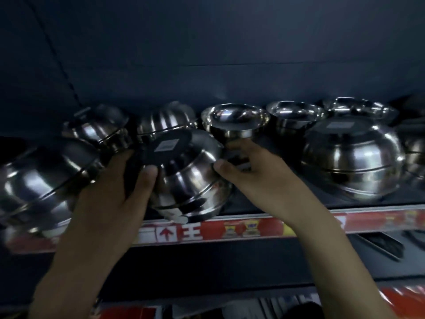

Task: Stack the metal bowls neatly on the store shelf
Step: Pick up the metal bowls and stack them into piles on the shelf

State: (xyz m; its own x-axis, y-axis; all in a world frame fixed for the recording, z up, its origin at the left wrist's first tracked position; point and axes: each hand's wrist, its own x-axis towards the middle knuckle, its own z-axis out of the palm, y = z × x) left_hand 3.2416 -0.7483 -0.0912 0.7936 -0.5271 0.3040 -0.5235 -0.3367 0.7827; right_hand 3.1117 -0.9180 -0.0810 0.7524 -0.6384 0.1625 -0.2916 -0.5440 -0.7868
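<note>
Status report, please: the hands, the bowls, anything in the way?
Left hand grips upside-down bowl stack, tilted, at shelf edge. Right hand holds its right side. Small upright bowl close behind; larger stack to the right, apart.

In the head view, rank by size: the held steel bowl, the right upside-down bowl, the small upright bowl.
Right upside-down steel bowl stack, held tilted steel bowl: alike, unranked.
Then small upright steel bowl.

Your left hand [110,194] and right hand [259,173] are bare, and so are both forearms [80,261], uncovered from above the red shelf strip [230,229] down to the bottom edge below it; finer detail is blurred.
</note>
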